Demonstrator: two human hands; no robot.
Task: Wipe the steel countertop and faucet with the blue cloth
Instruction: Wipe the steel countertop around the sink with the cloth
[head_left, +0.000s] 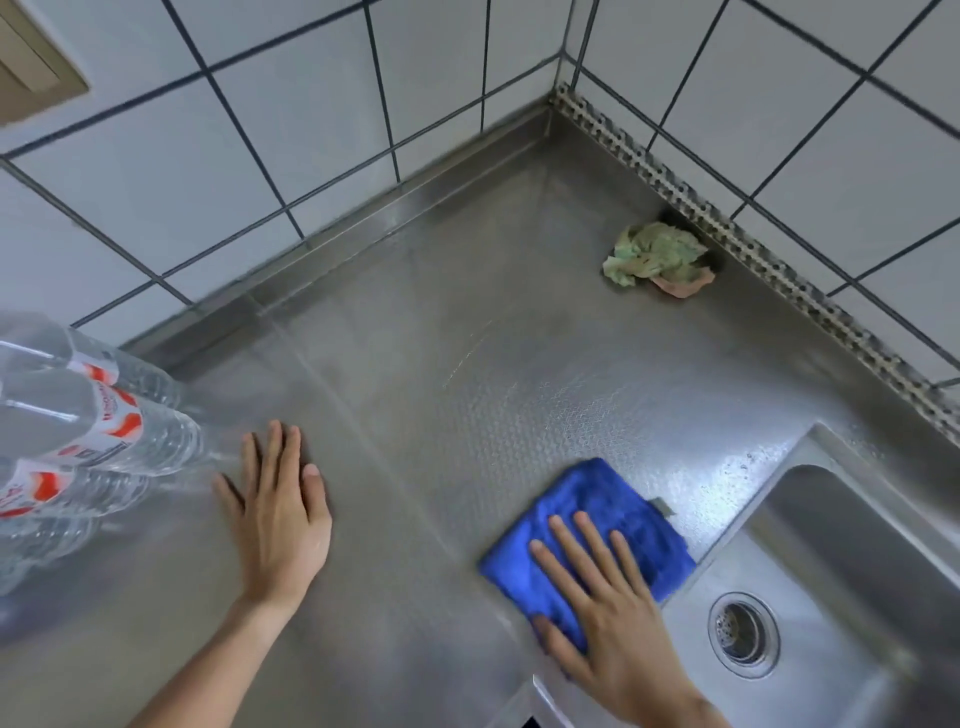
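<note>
A folded blue cloth lies flat on the steel countertop, close to the sink's left rim. My right hand presses down on the cloth with its fingers spread, palm covering the near part. My left hand rests flat on the bare steel to the left, fingers apart, holding nothing. No faucet is in view.
A steel sink with a round drain is at the lower right. A crumpled green and pink rag lies by the right wall. Several clear plastic bottles stand at the left. Tiled walls meet in the far corner.
</note>
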